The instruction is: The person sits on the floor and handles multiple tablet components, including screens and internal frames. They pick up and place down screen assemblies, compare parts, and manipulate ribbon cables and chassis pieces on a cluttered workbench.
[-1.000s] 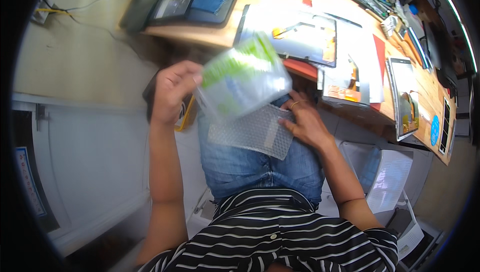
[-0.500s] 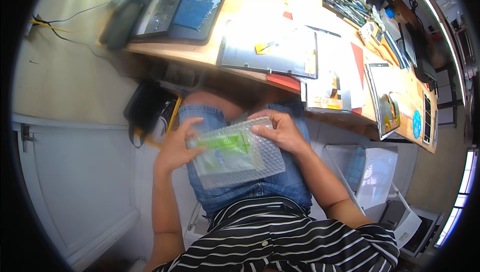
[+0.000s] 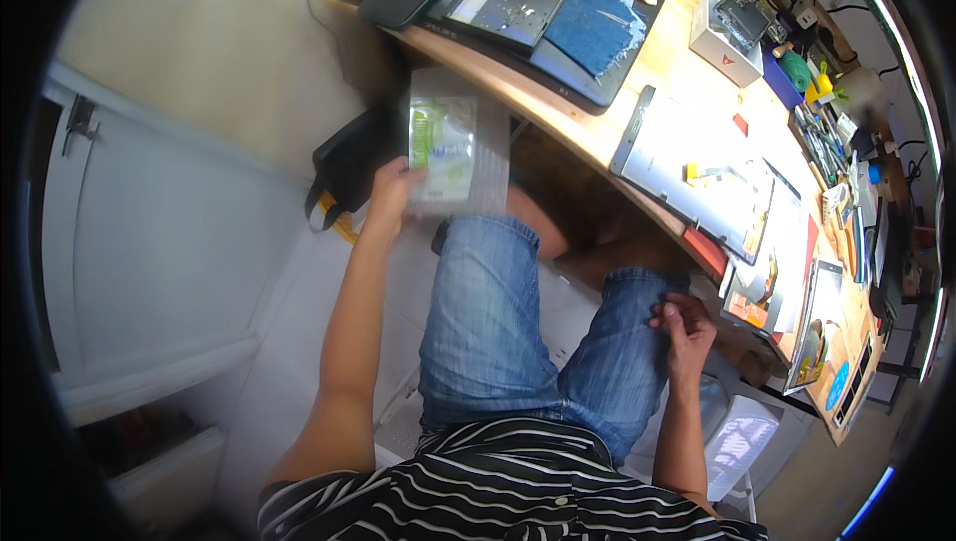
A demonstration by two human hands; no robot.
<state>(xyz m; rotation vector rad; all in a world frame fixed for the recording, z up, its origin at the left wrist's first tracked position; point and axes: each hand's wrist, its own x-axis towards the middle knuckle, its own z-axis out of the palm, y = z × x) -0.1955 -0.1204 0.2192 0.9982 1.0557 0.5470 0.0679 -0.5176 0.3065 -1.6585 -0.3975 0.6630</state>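
My left hand point(image 3: 394, 187) is closed on the lower left edge of a clear bubble-wrap pouch point(image 3: 491, 157). A white packet with green print point(image 3: 443, 147) shows through the plastic. The pouch is held out beyond my left knee, just below the workbench edge, and is slightly blurred. My right hand point(image 3: 687, 327) lies against the outer side of my right knee, its fingers loosely curled in with nothing visible in them.
Along the wooden workbench point(image 3: 588, 133) lie a dark work mat point(image 3: 558, 93), a blue cloth point(image 3: 595, 28) and several device screens, one a tablet panel point(image 3: 687, 157). A black bag point(image 3: 349, 157) stands below at the left. A white cabinet door point(image 3: 169, 232) is further left.
The pouch has moved from my lap forward and left, now in my left hand alone. My right hand has let go and dropped to my right knee. The view has turned left.
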